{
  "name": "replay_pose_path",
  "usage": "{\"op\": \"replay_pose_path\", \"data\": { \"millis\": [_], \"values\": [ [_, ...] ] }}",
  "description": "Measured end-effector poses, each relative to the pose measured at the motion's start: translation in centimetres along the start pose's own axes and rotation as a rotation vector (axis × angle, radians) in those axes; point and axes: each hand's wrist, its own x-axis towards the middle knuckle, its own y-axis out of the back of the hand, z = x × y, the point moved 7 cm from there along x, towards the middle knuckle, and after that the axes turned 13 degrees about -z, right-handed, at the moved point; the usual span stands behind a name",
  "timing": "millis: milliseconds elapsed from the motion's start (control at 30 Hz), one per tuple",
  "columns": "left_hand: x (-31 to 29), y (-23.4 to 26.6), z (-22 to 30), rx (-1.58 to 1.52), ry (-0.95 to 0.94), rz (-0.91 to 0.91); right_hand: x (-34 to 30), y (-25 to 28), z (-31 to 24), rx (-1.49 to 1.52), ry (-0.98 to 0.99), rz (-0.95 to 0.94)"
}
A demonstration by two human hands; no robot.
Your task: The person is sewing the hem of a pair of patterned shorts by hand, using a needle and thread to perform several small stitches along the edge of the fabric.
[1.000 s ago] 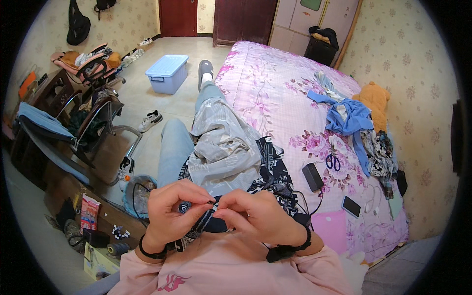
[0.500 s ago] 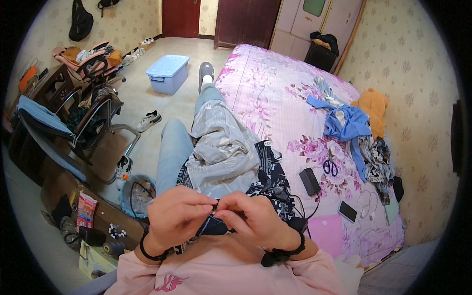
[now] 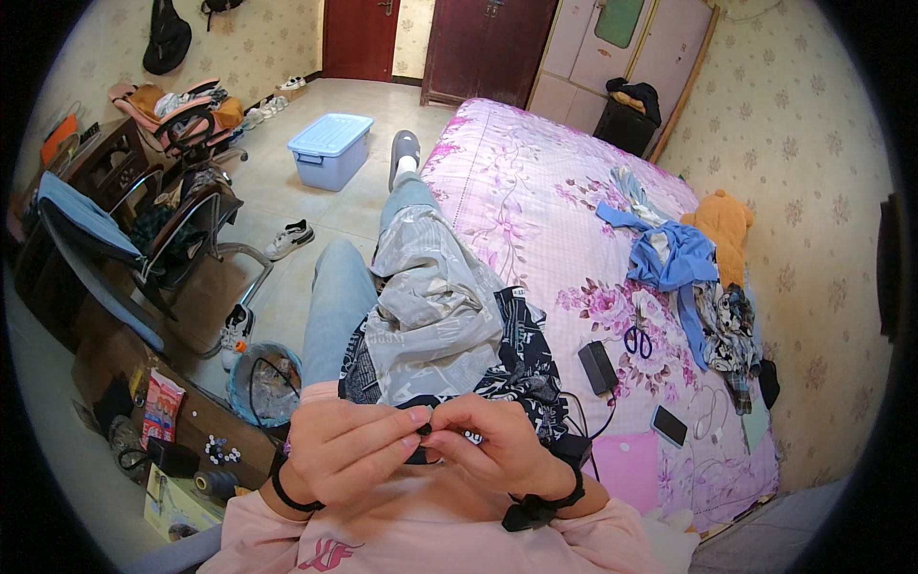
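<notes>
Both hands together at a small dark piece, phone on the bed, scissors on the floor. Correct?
No, the scissors lie on the bed, as the head view shows. The rest holds: left hand and right hand together at a small dark piece, phone on the bed.

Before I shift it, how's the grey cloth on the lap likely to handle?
The grey cloth is probably floppy, since it lies in loose, crumpled folds. Its faint sheen hints it may be somewhat slippery. It could tug the black-and-white printed cloth along, as the two lie bunched together.
</notes>
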Motion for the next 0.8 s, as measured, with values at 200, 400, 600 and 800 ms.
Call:
{"op": "replay_pose_path", "data": {
  "millis": [200,400,600,800],
  "values": [
    [0.4,0.1,1.2,0.152,-0.049,-0.048,-0.6,-0.4,0.9,0.151,0.009,0.069],
    [0.1,-0.2,0.6,0.093,0.031,-0.033,-0.6,0.1,0.4,0.175,0.091,0.068],
    [0.3,-0.4,0.4,0.073,-0.011,0.020,-0.3,-0.4,1.0,0.291,0.069,0.068],
    [-0.2,-1.2,-1.0,-0.036,-0.008,0.052,-0.2,0.1,1.6,0.222,0.110,0.023]
  ]
}}
